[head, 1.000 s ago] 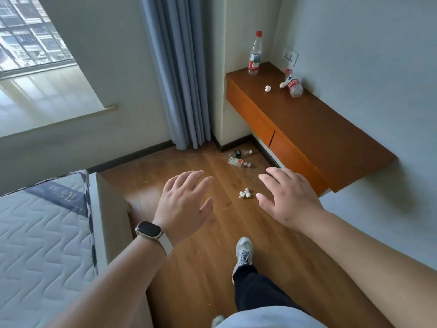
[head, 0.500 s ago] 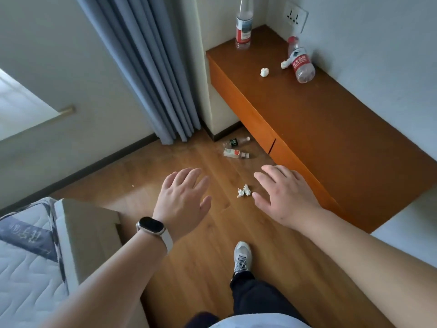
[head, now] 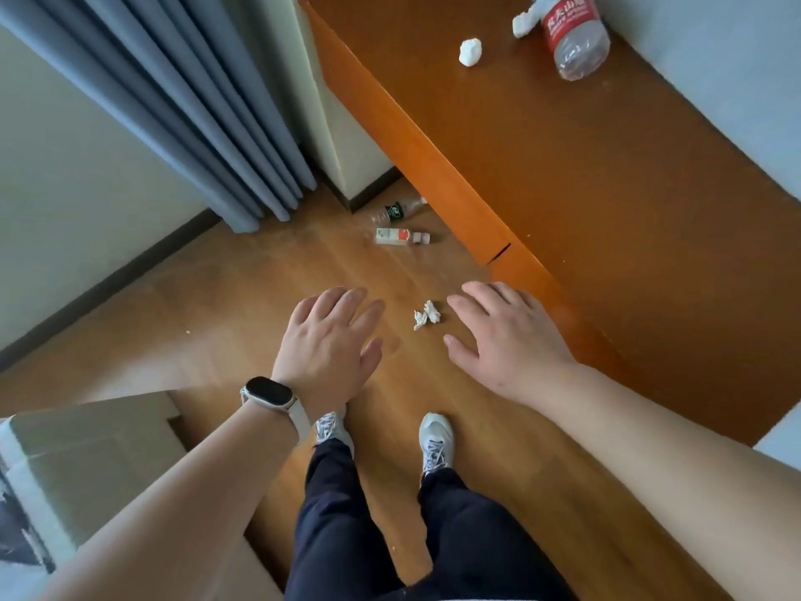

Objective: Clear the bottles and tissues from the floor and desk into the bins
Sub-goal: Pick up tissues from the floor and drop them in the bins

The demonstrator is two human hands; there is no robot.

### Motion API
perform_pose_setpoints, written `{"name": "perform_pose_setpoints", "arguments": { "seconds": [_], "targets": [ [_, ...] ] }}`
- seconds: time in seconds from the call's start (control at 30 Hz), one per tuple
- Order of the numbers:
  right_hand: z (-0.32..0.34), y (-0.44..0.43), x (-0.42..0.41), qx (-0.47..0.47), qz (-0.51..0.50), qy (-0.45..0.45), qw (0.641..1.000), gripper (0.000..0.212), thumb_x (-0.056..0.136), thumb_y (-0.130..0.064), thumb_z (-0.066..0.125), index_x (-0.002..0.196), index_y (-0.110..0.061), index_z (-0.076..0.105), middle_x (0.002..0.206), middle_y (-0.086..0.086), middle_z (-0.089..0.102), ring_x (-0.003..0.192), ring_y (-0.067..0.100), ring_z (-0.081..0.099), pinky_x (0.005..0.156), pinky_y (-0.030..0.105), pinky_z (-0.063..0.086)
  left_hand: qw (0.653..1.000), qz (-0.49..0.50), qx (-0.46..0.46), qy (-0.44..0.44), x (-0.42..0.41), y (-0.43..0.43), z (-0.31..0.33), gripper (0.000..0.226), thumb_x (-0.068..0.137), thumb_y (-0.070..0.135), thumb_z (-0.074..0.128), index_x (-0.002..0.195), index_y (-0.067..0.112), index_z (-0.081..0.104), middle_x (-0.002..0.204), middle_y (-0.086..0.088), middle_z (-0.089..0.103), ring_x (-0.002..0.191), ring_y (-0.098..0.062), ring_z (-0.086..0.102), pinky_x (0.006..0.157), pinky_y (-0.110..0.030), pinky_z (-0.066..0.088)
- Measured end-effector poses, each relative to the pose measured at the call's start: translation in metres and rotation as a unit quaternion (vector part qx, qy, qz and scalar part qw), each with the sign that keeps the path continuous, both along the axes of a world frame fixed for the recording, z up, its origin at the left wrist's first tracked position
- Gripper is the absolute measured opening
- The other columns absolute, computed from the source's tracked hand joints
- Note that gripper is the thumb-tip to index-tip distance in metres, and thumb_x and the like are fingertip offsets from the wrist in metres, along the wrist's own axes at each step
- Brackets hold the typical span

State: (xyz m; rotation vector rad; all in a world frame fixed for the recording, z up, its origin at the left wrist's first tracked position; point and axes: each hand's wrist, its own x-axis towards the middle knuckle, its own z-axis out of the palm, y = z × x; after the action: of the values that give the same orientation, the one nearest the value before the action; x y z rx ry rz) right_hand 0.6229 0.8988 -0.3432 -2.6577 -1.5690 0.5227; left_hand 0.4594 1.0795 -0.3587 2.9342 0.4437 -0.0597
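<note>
A crumpled white tissue lies on the wooden floor between my two hands. My left hand hovers left of it, open and empty, a watch on its wrist. My right hand hovers right of it, fingers spread, holding nothing. Farther off on the floor lie a clear bottle with a dark green label and a small bottle with a white and red label. On the orange desk rest a tissue ball, another tissue and a red-labelled bottle on its side.
Grey-blue curtains hang at the back left beside a wall pillar. The corner of a bed frame juts in at the lower left. My two feet in grey shoes stand on the floor below my hands. No bin shows.
I have stepped closer to the desk and the view has tilted down. The upright bottle at the desk's far end has left the frame. Both hands stay open above the floor tissue.
</note>
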Motion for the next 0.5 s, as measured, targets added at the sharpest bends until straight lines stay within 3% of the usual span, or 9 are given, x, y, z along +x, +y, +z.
{"name": "perform_pose_setpoints", "arguments": {
  "seconds": [0.17, 0.33, 0.5],
  "targets": [
    [-0.065, 0.031, -0.001, -0.024, -0.040, 0.017, 0.999, 0.051, 0.092, -0.049, 0.039, 0.131, -0.019, 0.051, 0.133, 0.001, 0.049, 0.116, 0.026, 0.047, 0.093, 0.042, 0.040, 0.998, -0.012, -0.060, 0.022, 0.024, 0.038, -0.086, 0.040, 0.091, 0.035, 0.054, 0.127, 0.018, 0.057, 0.131, -0.008, 0.058, 0.120, -0.034, 0.052, 0.092, -0.050, 0.043],
    [-0.163, 0.059, 0.001, -0.005, -0.104, 0.044, 0.994, 0.050, 0.084, -0.045, 0.043, 0.120, -0.014, 0.060, 0.118, 0.004, 0.058, 0.102, 0.031, 0.055, 0.082, 0.042, 0.045, 0.992, -0.023, -0.106, 0.071, 0.042, 0.065, -0.188, 0.047, 0.090, 0.044, 0.039, 0.126, 0.019, 0.057, 0.130, -0.006, 0.058, 0.119, -0.033, 0.053, 0.091, -0.048, 0.044],
    [-0.296, 0.071, 0.016, -0.012, -0.120, 0.046, 0.992, 0.050, 0.083, -0.045, 0.043, 0.119, -0.013, 0.059, 0.116, 0.005, 0.058, 0.100, 0.032, 0.055, 0.081, 0.043, 0.047, 0.985, -0.012, -0.138, 0.105, 0.056, 0.067, -0.318, 0.044, 0.091, 0.041, 0.050, 0.131, 0.021, 0.055, 0.135, -0.004, 0.055, 0.123, -0.032, 0.050, 0.096, -0.048, 0.041]
  ]
}}
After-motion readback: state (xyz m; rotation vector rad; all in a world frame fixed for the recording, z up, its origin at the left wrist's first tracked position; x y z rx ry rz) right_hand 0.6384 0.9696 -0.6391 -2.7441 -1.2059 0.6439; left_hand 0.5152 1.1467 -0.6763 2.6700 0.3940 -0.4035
